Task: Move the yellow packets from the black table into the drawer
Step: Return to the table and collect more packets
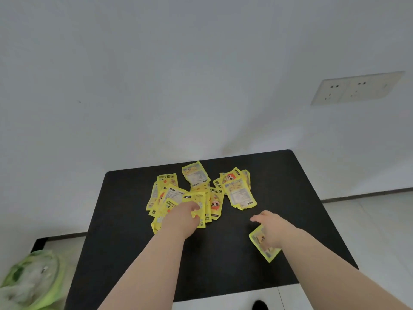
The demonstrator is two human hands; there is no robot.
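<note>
Several yellow packets (194, 175) lie scattered in a loose pile on the far half of the black table (125, 220). My left hand (182, 214) lies on the pile's near left part, its fingers curled round a yellow packet (200, 201). My right hand (271, 227) is to the right of the pile, fingers stretched forward, with another yellow packet (260, 241) held under its palm above the table. A second cluster of packets (240, 191) lies just beyond my right hand. No drawer interior shows.
A white wall rises behind the table, with a socket plate (355, 88) at the right. A green plastic bag (31, 283) sits on the floor at the lower left. A white cabinet front (234, 300) with a dark hole (260, 305) shows below the table's near edge.
</note>
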